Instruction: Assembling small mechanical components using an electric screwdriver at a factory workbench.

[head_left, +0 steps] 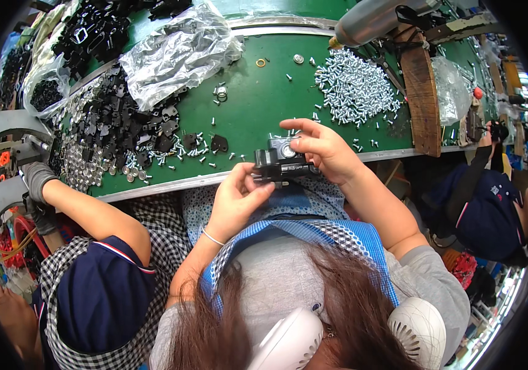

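My left hand (234,198) grips the near left end of a black part (268,168) between thumb and fingers, just off the table's front edge. A silver piece with a round middle (286,150) lies against the part's upper side. From the right, my right hand (332,151) closes on the same part. Its thumb touches the silver piece, its index finger points out to the left, and the other fingertips are partly hidden. Past my hands, a flat black plate (219,143) and loose screws (191,142) lie on the green table (257,92).
A heap of screws (356,86) lies at the back right, beside an upright wooden board (420,92) and a grey cylindrical tool (375,21). Black pieces (112,105), silver round pieces (88,163) and a clear plastic bag (180,52) cover the left. A gloved co-worker (106,296) sits close left.
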`<state>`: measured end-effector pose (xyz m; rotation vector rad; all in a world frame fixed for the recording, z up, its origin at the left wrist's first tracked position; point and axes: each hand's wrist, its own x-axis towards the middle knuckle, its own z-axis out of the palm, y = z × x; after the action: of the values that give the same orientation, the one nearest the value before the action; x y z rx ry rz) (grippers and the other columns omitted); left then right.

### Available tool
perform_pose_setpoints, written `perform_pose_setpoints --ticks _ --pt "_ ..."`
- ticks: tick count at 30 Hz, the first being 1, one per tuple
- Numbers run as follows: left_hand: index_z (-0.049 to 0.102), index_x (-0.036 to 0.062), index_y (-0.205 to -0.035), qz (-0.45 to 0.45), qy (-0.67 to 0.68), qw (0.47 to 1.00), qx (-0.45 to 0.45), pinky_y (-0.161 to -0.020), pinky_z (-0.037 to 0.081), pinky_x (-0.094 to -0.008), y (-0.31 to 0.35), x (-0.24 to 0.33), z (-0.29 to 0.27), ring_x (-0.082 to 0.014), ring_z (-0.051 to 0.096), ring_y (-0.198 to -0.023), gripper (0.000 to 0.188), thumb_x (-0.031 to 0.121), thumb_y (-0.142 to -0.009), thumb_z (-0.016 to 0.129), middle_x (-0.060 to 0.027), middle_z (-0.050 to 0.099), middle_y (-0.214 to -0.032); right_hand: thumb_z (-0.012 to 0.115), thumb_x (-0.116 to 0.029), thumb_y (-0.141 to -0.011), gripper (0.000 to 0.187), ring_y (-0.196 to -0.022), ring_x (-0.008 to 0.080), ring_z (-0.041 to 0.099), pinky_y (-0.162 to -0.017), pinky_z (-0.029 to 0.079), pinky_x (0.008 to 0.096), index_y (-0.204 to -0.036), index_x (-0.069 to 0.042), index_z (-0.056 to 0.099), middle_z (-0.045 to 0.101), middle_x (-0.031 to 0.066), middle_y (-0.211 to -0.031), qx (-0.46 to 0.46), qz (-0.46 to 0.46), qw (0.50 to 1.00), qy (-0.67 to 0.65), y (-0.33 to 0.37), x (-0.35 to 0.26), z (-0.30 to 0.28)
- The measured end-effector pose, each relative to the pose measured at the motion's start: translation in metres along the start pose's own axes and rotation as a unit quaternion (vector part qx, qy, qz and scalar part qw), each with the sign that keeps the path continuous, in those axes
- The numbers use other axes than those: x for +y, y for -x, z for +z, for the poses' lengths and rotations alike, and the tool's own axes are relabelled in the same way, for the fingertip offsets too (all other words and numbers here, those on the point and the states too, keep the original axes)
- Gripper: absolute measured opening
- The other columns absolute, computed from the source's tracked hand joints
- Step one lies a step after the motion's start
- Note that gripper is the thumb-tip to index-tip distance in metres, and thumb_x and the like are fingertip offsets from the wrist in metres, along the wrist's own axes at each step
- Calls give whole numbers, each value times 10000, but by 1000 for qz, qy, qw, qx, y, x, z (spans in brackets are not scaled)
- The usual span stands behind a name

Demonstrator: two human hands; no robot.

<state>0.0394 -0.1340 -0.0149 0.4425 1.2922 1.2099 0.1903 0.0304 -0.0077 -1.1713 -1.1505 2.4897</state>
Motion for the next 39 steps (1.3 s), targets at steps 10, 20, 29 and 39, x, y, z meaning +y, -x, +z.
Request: perform_pose_setpoints --ticks 10,20,29,39 --pt "579 21 -1112 190 -174 952 164 -680 471 -236 -10 19 -25 -100 567 -714 244 103 -890 640 -25 586 -796 575 -157 -887 269 -862 201 648 -805 562 412 -1114 -14 553 656 102 -961 54 -213 953 -207 -111 -102 -33" --pt "649 56 -993 344 -525 709 321 -659 469 -318 -36 58 -45 -226 560 -738 195 56 -800 676 -79 552 -848 633 -93 -875 279 -785 164 630 -721 548 297 -1132 6 588 630 68 -834 147 -330 923 131 -80 -70 20" --pt "666 124 -971 292 -696 605 254 -775 471 -413 -93 133 -49 -297 569 -940 222 182 -761 710 -98 591 -933 635 -184 -876 226 -661 171 620 -633 508 314 -1056 -48 642 624 32 -734 80 -290 822 484 -73 -71 55" --pt "653 120 -938 377 -567 593 430 -777 444 -398 -65 108 -78 -294 523 -860 246 208 -729 749 -80 550 -867 657 -198 -822 287 -954 280 614 -808 517 363 -1086 -88 636 609 96 -1120 156 -404 600 672 -73 -57 13"
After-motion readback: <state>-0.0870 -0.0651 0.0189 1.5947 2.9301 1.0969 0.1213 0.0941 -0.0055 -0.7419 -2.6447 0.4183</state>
